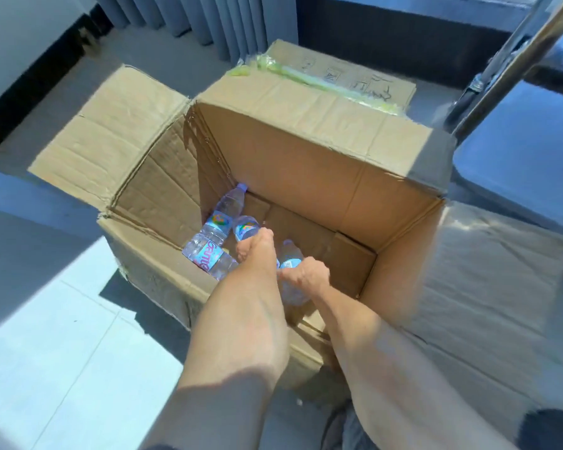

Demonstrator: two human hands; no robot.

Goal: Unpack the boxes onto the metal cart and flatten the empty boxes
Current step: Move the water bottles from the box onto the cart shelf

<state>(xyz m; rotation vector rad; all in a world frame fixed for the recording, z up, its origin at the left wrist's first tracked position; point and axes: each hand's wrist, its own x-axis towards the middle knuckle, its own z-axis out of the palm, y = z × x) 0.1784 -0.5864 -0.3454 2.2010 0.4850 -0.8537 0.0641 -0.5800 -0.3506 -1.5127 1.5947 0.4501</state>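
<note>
Deep in the big open brown cardboard box (306,164), the left hand (252,246) and right hand (306,276) each hold a small clear plastic water bottle (246,227), which could slip because both are slick.

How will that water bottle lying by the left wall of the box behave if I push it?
The water bottle lies on its side on the flat floor of the cardboard box, so it would probably roll. It looks full, so likely heavy for its size. Its smooth plastic may slip a little.
</note>
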